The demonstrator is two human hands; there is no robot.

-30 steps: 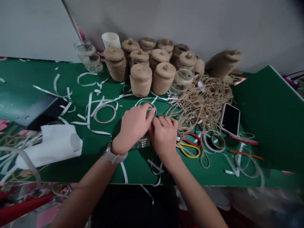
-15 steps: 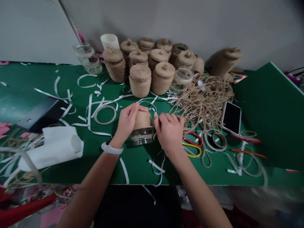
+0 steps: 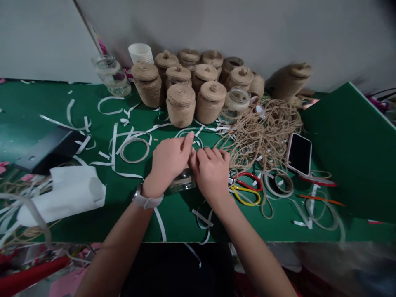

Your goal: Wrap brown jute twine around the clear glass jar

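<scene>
A glass jar (image 3: pixel 182 184) lies on its side on the green table, its bare glass end towards me. My left hand (image 3: pixel 170 159) is closed over the jar's far part, thumb stretched forward, and hides most of the jute wrapping there. Pressed close against the jar's right side, my right hand (image 3: pixel 212 171) is closed with its fingers curled. Jute strands from the tangled twine pile (image 3: pixel 266 132) lead up behind its fingers, which seem to pinch the twine; the pinched bit itself is mostly hidden. Red-and-yellow-handled scissors (image 3: pixel 247 189) lie just right of this hand.
Several jute-wrapped jars (image 3: pixel 181 105) stand along the back, with bare glass jars (image 3: pixel 236 103) among and beside them. A tape roll (image 3: pixel 278 183), a phone (image 3: pixel 299 154) and a green board (image 3: pixel 349 152) are at right. White strips (image 3: pixel 114 144) and a white roll (image 3: pixel 62 198) lie left.
My left hand has turned over the top of the jar and now covers the wrapping that showed before. My right hand has shifted left, so the two hands almost meet.
</scene>
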